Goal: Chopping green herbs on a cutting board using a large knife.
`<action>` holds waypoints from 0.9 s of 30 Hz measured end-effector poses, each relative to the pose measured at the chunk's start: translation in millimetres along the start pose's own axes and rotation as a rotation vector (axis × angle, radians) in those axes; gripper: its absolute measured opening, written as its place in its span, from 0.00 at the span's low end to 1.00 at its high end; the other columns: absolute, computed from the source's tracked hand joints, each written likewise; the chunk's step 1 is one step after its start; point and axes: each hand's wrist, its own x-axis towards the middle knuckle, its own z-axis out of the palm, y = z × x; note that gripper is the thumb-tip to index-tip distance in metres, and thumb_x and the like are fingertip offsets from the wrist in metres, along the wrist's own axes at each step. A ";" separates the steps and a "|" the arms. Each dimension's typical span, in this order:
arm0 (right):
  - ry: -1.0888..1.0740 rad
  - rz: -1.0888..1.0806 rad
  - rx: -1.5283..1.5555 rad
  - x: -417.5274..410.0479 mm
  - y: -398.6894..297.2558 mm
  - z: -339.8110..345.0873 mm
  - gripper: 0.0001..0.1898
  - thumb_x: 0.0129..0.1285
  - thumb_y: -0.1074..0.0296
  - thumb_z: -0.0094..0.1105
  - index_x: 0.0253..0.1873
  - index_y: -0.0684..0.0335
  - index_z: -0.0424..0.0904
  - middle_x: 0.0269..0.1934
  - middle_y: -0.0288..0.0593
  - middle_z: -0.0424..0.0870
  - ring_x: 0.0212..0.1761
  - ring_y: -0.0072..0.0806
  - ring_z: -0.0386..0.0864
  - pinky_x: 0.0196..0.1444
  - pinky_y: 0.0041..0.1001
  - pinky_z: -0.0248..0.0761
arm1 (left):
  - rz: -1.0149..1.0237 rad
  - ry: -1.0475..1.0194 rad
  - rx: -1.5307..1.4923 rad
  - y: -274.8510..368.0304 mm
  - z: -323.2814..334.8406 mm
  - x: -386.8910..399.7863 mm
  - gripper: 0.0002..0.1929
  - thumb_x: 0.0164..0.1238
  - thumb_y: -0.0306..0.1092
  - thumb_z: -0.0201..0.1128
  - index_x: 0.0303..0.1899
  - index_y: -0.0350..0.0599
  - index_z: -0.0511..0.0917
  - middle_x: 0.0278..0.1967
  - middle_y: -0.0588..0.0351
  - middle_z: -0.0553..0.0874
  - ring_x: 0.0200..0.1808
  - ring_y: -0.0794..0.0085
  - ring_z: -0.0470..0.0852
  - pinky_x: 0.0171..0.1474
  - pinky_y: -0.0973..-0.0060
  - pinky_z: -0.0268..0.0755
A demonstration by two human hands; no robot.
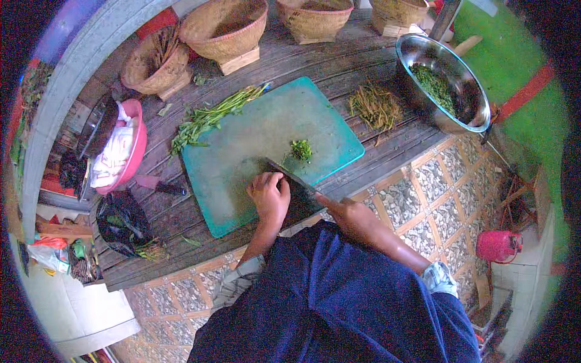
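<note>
My right hand (356, 221) grips a knife (297, 179) near the front edge of a green cutting board (254, 131). The dark blade points up and left across the board. Right beside the blade, my left hand (272, 194) rests on the board with its fingers curled; whether anything is under them I cannot tell. A small heap of chopped green herbs (301, 150) lies just beyond the knife. Along the board's far left edge lies a bunch of long-stemmed leafy greens (218, 113). Cut roots or stem ends (376, 106) are piled on the wood to the right.
The slatted wooden table (290, 63) bears a steel bowl (476, 90) with chopped greens at right. Several woven baskets (222, 36) line the back. At left are a pink basin (136, 149), another knife (159, 185) and a black plastic bag (122, 222).
</note>
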 end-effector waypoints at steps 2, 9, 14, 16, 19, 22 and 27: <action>0.035 -0.018 -0.014 4.8 0.7 1.3 0.25 0.65 0.66 0.51 0.68 0.50 0.63 0.29 0.58 0.78 0.30 0.54 0.78 0.35 0.45 0.72 | -0.006 -0.017 0.001 -0.2 0.3 -0.1 0.07 0.51 0.34 0.64 0.33 0.49 0.79 0.33 0.57 0.80 0.44 0.59 0.76 0.49 0.57 0.60; 0.060 -0.057 0.024 -5.5 -3.4 -4.0 0.24 0.65 0.67 0.51 0.66 0.51 0.65 0.30 0.60 0.78 0.31 0.54 0.79 0.35 0.45 0.73 | -0.038 -0.018 0.042 0.8 -1.0 -1.4 0.08 0.49 0.34 0.64 0.33 0.49 0.79 0.33 0.56 0.80 0.43 0.57 0.76 0.48 0.56 0.60; 0.055 -0.016 0.077 5.7 -5.3 -1.0 0.23 0.65 0.68 0.52 0.65 0.51 0.66 0.29 0.60 0.79 0.32 0.56 0.79 0.36 0.46 0.72 | -0.015 0.009 0.015 -0.7 -1.0 -2.2 0.07 0.49 0.33 0.65 0.32 0.49 0.79 0.33 0.57 0.80 0.43 0.58 0.76 0.47 0.56 0.60; 0.070 -0.090 0.137 10.2 2.5 0.5 0.23 0.65 0.68 0.51 0.65 0.50 0.67 0.31 0.61 0.79 0.34 0.55 0.80 0.37 0.46 0.73 | 0.004 0.015 0.004 1.4 -2.6 -0.4 0.07 0.48 0.33 0.65 0.32 0.50 0.79 0.33 0.57 0.80 0.43 0.58 0.76 0.47 0.57 0.60; -0.019 -0.020 0.072 -2.0 -9.0 -19.8 0.22 0.66 0.68 0.50 0.65 0.52 0.67 0.34 0.61 0.81 0.36 0.56 0.80 0.39 0.45 0.74 | -0.028 -0.022 0.067 2.1 -5.7 -2.2 0.07 0.48 0.33 0.65 0.32 0.50 0.79 0.33 0.57 0.81 0.43 0.59 0.76 0.46 0.57 0.60; 0.045 -0.062 0.135 -1.4 -2.3 -6.2 0.21 0.66 0.69 0.51 0.64 0.54 0.69 0.39 0.60 0.81 0.40 0.55 0.80 0.42 0.43 0.74 | -0.078 -0.048 0.027 -4.4 -0.5 -3.5 0.07 0.48 0.33 0.65 0.32 0.51 0.79 0.33 0.58 0.81 0.42 0.59 0.77 0.46 0.57 0.60; 0.037 -0.034 0.227 19.9 2.4 4.3 0.19 0.66 0.69 0.51 0.61 0.56 0.72 0.44 0.60 0.80 0.45 0.53 0.80 0.47 0.40 0.74 | 0.013 0.019 0.024 0.7 -4.5 -0.3 0.08 0.49 0.34 0.65 0.33 0.50 0.79 0.33 0.58 0.81 0.42 0.59 0.77 0.48 0.58 0.60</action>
